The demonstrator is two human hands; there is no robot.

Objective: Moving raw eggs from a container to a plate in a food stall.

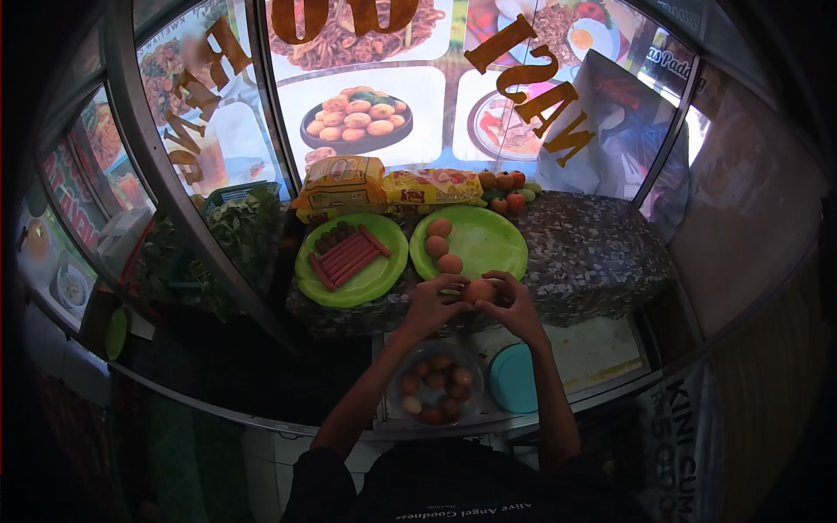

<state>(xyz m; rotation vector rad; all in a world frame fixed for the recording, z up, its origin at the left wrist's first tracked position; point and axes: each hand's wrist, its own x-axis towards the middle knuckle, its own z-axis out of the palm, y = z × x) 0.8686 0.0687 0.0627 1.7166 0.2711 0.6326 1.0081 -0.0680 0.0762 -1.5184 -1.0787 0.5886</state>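
Note:
One brown egg is held between the fingertips of my left hand and my right hand, over the near rim of a green plate. On that plate, brown eggs form a curved row along the left side. Below my wrists stands a clear round container with several more eggs in it, one of them paler. To the left, a second green plate carries red sausages and small round brown meatballs.
Packaged noodles and a yellow noodle bag lie behind the plates, beside tomatoes. Leafy greens fill a basket at left. A turquoise lid lies by my right forearm. Glass panes and a metal frame post enclose the stone counter.

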